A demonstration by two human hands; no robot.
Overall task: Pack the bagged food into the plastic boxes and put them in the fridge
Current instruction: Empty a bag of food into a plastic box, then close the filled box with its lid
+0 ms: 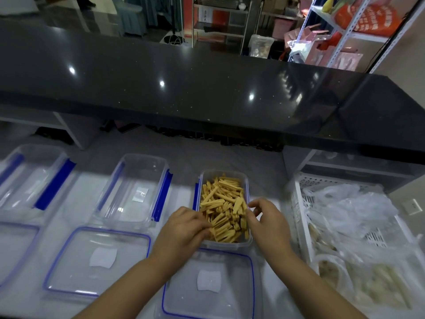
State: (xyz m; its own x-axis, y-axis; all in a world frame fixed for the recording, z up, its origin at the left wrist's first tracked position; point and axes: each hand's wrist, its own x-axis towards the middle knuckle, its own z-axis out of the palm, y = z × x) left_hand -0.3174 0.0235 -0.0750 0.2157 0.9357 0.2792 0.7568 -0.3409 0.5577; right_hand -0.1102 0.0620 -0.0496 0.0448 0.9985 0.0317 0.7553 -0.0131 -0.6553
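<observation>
Now right hand (268, 223) at box (247, 187) edge

The left hand (184, 229) has its fingertips buried among the food sticks (222, 203); whether the right hand (269, 226) pinches any is unclear. The bagged food (349, 208) in the white basket (299, 217) is blurred; the near lid (207, 302) is cropped.

Between the left hand (184, 229) and the right hand (266, 224) stands a clear plastic box (223, 173) with blue clips, open and filled with yellow food sticks (220, 203) lying in a loose heap. Its lid (209, 284) lies flat just nearer than both hands. To the left of the left hand are an empty box (135, 189), a second lid (99, 261) and, further left, another empty box (30, 176). To the right of the right hand lie clear bags of pale food (358, 226), crumpled together.
</observation>
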